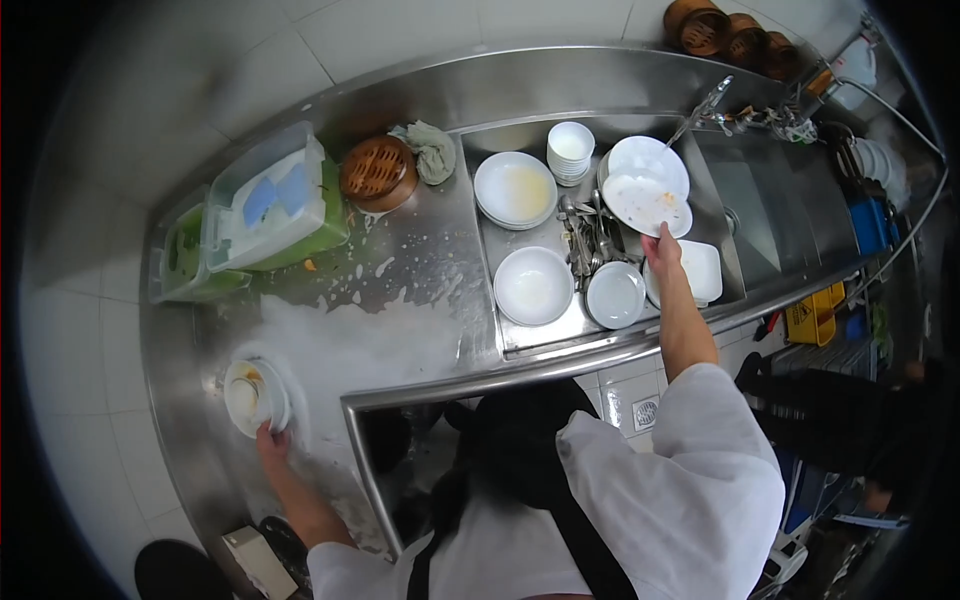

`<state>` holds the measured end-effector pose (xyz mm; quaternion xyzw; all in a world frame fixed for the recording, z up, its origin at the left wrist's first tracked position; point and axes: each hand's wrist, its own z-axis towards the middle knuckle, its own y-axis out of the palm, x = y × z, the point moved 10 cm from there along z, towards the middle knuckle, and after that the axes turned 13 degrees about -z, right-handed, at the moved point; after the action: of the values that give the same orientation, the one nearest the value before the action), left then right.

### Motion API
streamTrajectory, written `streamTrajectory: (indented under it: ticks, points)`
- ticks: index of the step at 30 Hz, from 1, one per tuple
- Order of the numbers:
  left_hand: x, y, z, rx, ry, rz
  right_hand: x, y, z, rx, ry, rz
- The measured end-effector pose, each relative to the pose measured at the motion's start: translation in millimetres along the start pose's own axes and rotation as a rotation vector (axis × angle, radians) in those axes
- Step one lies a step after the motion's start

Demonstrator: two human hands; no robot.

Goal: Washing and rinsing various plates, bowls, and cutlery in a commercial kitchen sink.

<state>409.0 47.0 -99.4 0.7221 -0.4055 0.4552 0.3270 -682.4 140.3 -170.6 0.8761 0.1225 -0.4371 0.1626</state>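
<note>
My right hand (663,251) grips the rim of a white oval plate (637,204) with food scraps on it. That plate is tilted over a stack of white plates (651,156) under the running faucet (709,105). Far to the left, my left hand (271,441) grasps the edge of some stacked, soiled white dishes (279,394) on the wet, foamy counter. Around my right hand in the sink lie a heap of metal cutlery (592,232), a small round plate stack (615,295) and white rectangular dishes (703,271).
Stacked white cups (570,150) and white bowls (532,286) stand in the shallow sink (525,346). On the counter are a soapy plastic tub (330,217), a bamboo steamer (379,174) and a cloth (433,152). A deeper basin (750,217) lies right. Another person in dark clothes (832,420) is at right.
</note>
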Motion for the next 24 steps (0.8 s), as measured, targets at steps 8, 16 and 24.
streamTrajectory:
  ticks: [8,16,24]
  points:
    - [-29.9,58.9,-8.3,0.145,-0.313,0.049,17.5,94.0,29.9,-0.519,0.266,-0.569]
    - [-32.5,239.1,-24.1,-0.093,-0.214,0.22,-149.6,73.7,252.6,-0.382,-0.175,-0.128]
    - [55.1,269.8,-102.2,0.232,0.538,0.668,-90.0,306.4,116.6,-0.58,-0.507,-0.51]
